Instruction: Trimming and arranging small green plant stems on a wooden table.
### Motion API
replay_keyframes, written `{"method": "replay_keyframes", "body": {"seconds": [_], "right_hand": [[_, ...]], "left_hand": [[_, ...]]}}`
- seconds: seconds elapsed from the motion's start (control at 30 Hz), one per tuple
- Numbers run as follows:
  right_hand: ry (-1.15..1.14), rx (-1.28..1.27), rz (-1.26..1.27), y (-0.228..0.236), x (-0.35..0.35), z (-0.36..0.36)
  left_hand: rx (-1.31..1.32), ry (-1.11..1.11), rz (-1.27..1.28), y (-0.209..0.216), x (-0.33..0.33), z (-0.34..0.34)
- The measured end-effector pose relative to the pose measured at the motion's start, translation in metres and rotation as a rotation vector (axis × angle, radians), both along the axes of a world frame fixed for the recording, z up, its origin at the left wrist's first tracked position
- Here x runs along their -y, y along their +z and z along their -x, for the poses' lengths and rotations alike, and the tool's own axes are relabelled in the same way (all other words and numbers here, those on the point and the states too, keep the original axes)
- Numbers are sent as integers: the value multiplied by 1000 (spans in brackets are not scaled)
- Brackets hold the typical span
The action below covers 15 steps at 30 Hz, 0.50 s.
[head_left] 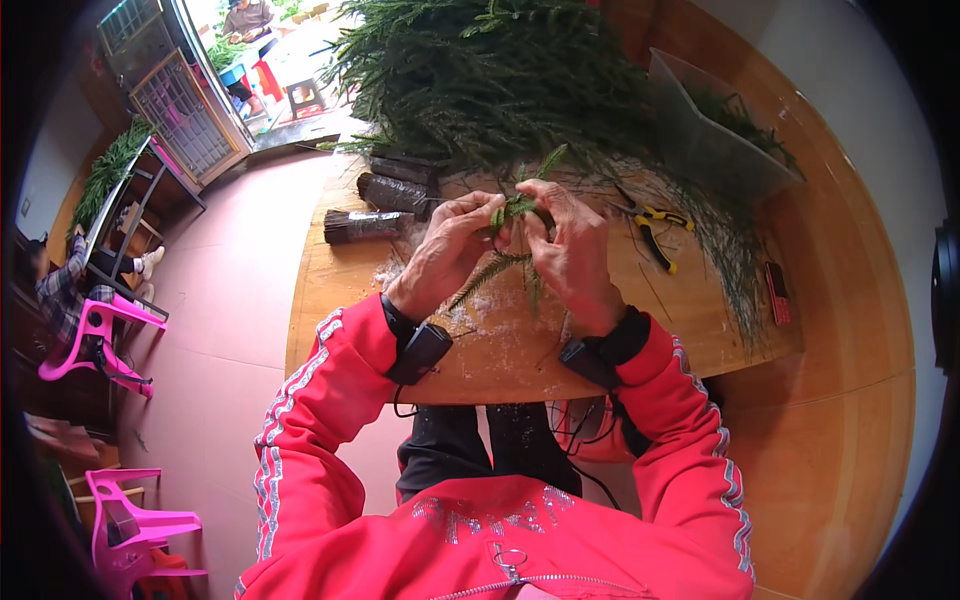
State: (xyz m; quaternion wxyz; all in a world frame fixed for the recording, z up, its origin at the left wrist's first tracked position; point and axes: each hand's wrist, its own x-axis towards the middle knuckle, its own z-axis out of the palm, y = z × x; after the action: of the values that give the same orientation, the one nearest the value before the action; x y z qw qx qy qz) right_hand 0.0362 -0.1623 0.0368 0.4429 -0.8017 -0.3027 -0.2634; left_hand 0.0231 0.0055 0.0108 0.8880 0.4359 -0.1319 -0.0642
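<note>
Over the wooden table, my left hand point(450, 250) and my right hand point(574, 252) meet around an artificial pine sprig point(518, 208). Both hands are closed, with fingertips pinching the sprig from either side. One green frond sticks up between them and others hang below, toward the tabletop. My fingers hide the middle of the sprig, where the pieces join. Beyond my left hand lie dark bundles of thin stems point(365, 226), bound with clear wrap. To the right of my right hand rest yellow-and-black pliers point(655, 232).
A large heap of green pine branches point(490, 80) covers the table's far side. A clear plastic bin point(715, 140) holds more greenery at the far right. A red phone-like object point(777, 294) lies by the table's right edge. Pink plastic chairs point(100, 335) stand left, near a seated person point(62, 285).
</note>
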Motion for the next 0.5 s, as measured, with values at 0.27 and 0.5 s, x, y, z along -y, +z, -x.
{"method": "replay_keyframes", "body": {"seconds": [0.27, 0.5], "right_hand": [[14, 362, 90, 1, 5, -4], [13, 510, 128, -6, 9, -7]], "left_hand": [[-15, -173, 71, 1, -3, -4], [-38, -165, 64, 10, 3, 4]]}}
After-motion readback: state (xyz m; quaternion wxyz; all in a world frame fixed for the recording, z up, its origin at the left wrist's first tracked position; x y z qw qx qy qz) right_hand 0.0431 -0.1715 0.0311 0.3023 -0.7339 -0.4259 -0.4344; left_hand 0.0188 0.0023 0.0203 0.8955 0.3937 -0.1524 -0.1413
